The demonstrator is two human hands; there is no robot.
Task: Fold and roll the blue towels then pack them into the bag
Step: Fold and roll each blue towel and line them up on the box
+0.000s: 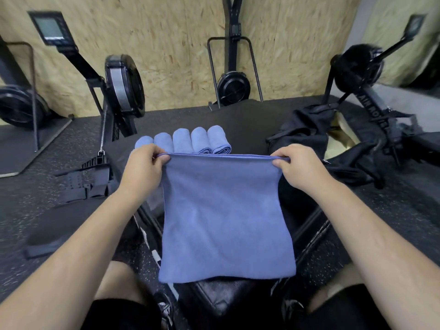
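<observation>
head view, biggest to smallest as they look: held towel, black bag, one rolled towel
1. held towel, but it is nearest the camera, so not certain
2. black bag
3. rolled towel

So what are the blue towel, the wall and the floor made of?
The blue towel: soft, matt, fuzzy cloth, probably microfibre. The wall: bare pressed-wood board, with the flakes showing. The floor: dark speckled matting, likely rubber.

it's a gym, folks: rowing machine [123,86] on the left, monitor [51,28] up on its arm, another flywheel machine [233,88] at the far chipboard wall [166,32], speckled rubber floor [47,186] all round.
</observation>
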